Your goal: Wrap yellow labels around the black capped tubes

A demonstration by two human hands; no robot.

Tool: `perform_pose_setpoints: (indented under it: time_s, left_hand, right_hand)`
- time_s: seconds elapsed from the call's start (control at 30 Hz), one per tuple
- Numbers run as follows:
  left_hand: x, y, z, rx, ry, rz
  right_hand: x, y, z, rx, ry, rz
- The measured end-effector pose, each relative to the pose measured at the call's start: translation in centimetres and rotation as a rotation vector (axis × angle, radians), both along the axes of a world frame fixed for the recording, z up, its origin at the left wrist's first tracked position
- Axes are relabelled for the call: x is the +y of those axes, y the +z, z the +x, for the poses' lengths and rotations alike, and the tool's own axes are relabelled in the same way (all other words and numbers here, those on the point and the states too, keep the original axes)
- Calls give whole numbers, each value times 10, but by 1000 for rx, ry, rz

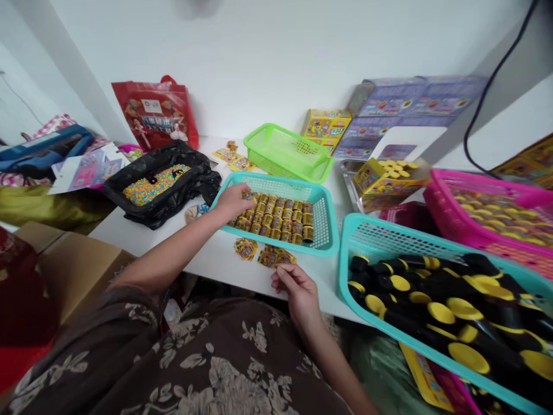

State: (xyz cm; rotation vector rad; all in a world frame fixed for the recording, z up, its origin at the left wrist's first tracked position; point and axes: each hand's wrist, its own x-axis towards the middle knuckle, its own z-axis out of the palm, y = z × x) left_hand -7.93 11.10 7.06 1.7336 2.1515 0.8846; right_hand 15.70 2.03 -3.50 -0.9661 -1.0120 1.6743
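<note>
L hand (233, 202) is in the teal basket (333, 230) at centre frame, fingertips at the small cyls (276, 218) toward its upper-left corner; can't tell if it's gripping one. R hand (300, 288), lower centre, has fingers curled in w/ thumb against them, right by the printed pieces (276, 255) on the bench (242, 274); can't tell if it's pinching one. For good handling, I'd use a light fingertip hold on the cyls' sides, keep the rows sq. & tight so neighbours don't tip, and take the thin pieces singly by an edge, since they'd prob. stick or crease. Materials: cyls are short, round, gold/brown printed, packed in approx. even rows; printed pieces are flat, overlapping, look glossy. Basket is moulded plastic w/ perforated walls & rounded rim, like the lime basket (298, 164) above it. Lower right: black tubes w/ smooth, round yellow caps (440, 313), tumbled loose. Left of centre: crinkly black plastic (203, 178) around tiny multicoloured bits (155, 183), grainy-looking.
</note>
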Motion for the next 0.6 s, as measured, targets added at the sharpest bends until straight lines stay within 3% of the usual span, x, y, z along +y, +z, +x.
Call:
perform_pose_setpoints:
  time_s: [0.13,0.23,0.4,0.6]
  left_hand:
    - [-1,-7,11,36,-101,-142]
    - [-10,-9,24,198,-159,-218]
    - [-12,-1,31,444,-235,-313]
    - [-2,9,27,425,-224,-434]
  right_hand:
    - [2,-3,4,-6,-36,-18]
    - [3,-3,4,-6,-40,-26]
    - [2,-1,1,-17,-33,-13]
    - [3,-2,2,-21,-36,-4]
